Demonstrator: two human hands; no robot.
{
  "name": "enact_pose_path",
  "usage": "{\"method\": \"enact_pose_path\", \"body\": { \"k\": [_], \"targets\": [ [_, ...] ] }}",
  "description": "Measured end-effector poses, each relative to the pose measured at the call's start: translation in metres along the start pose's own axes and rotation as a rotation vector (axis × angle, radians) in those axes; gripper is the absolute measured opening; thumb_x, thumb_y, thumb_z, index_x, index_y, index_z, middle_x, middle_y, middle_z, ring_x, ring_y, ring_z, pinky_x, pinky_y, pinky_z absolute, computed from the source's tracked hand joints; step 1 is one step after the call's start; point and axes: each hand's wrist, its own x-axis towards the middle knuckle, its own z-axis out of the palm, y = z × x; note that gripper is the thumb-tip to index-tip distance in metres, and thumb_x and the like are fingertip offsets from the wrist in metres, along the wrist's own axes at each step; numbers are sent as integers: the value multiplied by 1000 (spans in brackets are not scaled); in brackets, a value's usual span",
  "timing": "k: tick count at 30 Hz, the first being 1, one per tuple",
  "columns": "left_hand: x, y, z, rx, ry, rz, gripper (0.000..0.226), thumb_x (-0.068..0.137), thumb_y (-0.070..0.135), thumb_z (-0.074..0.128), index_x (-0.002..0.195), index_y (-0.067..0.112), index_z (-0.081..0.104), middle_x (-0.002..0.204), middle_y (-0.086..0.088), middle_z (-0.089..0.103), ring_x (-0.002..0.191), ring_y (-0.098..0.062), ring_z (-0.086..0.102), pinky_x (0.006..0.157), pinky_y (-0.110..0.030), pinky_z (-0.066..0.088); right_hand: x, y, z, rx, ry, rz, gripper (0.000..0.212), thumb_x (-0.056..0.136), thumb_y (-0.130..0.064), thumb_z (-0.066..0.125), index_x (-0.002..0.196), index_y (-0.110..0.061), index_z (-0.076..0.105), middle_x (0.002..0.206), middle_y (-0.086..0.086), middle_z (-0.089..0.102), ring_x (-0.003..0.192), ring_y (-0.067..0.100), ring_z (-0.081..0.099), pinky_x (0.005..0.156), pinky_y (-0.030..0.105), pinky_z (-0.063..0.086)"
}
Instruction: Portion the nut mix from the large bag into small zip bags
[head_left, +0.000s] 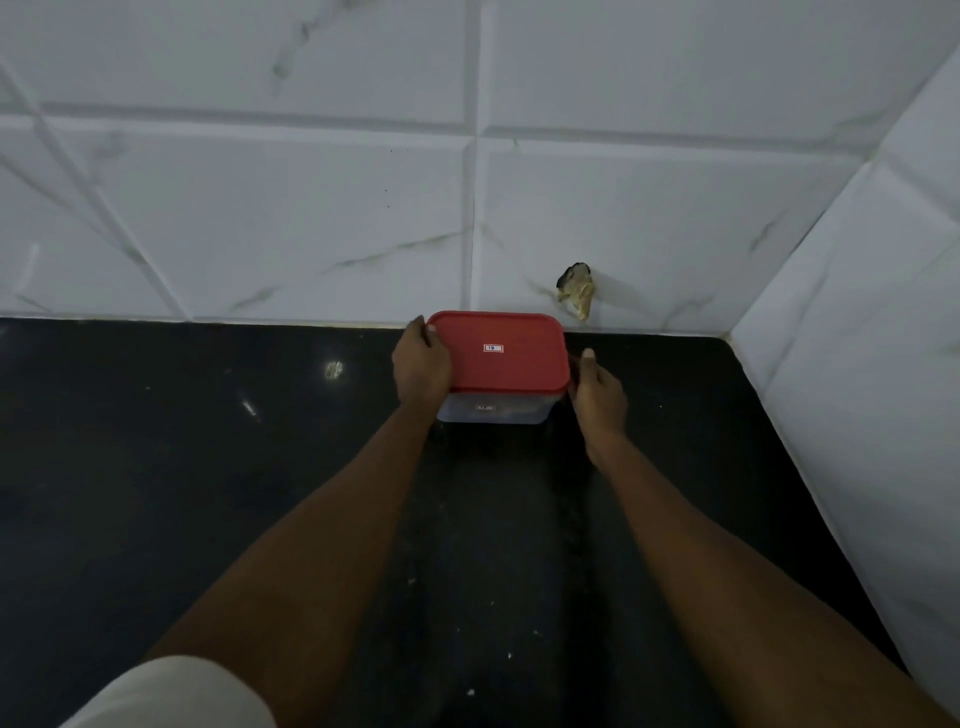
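Observation:
A clear plastic box with a red lid (498, 353) stands on the black counter (208, 467), close to the tiled back wall. My left hand (421, 371) grips the box's left side, fingers wrapped over the lid's edge. My right hand (597, 395) rests against the box's right side, thumb up beside the lid. The box's contents are hidden by the lid and the dim light. No large bag and no small zip bags are in view.
White marble-look tiles form the back wall (311, 208) and a right side wall (857, 364), meeting in a corner. A broken hole (575, 288) with stuffing shows in the back wall just behind the box. Small crumbs dot the counter.

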Motion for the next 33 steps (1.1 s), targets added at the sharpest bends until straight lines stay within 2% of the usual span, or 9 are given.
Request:
{"method": "enact_pose_path", "body": {
  "k": [1, 3, 6, 10, 15, 21, 29, 31, 33],
  "targets": [
    [-2, -1, -1, -16, 7, -1, 49, 104, 29, 39, 148, 8, 38, 148, -10, 46, 135, -24, 44, 112, -36, 35, 2, 7, -4, -143, 90, -53, 38, 104, -38, 42, 100, -11, 68, 96, 7, 64, 91, 22, 59, 69, 28, 40],
    [-3, -2, -1, -40, 18, 8, 58, 101, 37, 44, 151, 9, 33, 150, -7, 43, 138, -22, 41, 114, -39, 34, 9, 21, -11, -381, 164, -100, 29, 100, -32, 51, 102, -8, 68, 103, 12, 65, 94, 26, 61, 72, 29, 42],
    [-4, -2, 2, -34, 9, 11, 60, 98, 29, 51, 151, 9, 32, 151, -7, 42, 138, -22, 40, 114, -36, 32, 16, 25, -15, -576, 88, -116, 28, 94, -36, 60, 99, -10, 65, 101, 11, 65, 89, 24, 62, 72, 31, 45],
    [-7, -3, 10, 2, 34, 26, 53, 97, 18, 50, 148, 10, 38, 145, -8, 49, 133, -24, 46, 111, -34, 34, 19, 15, -16, -693, 2, -118, 23, 96, -35, 58, 91, -13, 63, 84, 3, 57, 73, 17, 50, 64, 27, 37],
    [-13, -3, 13, 11, 77, 47, 50, 99, 18, 49, 149, 18, 40, 142, -5, 50, 130, -20, 48, 99, -21, 31, 23, 14, -20, -692, 45, -39, 19, 95, -29, 59, 97, -14, 70, 89, 6, 62, 75, 18, 53, 66, 27, 40],
    [-11, -3, 13, 3, 76, 44, 48, 100, 19, 48, 148, 17, 41, 142, -5, 51, 130, -21, 48, 108, -30, 34, 26, 17, -25, -631, 77, 0, 21, 94, -30, 62, 91, -12, 73, 89, 9, 69, 75, 20, 60, 63, 28, 43],
    [-9, -1, 7, -1, 47, 55, 47, 99, 28, 50, 145, 19, 45, 141, -6, 51, 129, -20, 48, 100, -24, 33, 23, 15, -26, -581, 78, 15, 28, 95, -34, 61, 79, -12, 69, 75, 6, 64, 68, 19, 61, 58, 27, 44],
    [-11, -1, 4, 27, 44, 57, 49, 99, 33, 50, 145, 19, 44, 144, -5, 48, 131, -20, 46, 105, -29, 34, 20, 14, -31, -569, 92, 17, 30, 95, -36, 59, 81, -11, 69, 75, 6, 63, 68, 19, 60, 57, 26, 43],
    [-17, 1, -1, 81, 66, 103, 52, 97, 36, 51, 145, 16, 45, 146, -3, 48, 133, -20, 45, 111, -35, 35, 16, 12, -35, -549, 112, -8, 29, 96, -36, 58, 86, -12, 69, 81, 6, 65, 75, 20, 62, 64, 30, 47]
  ]
}}
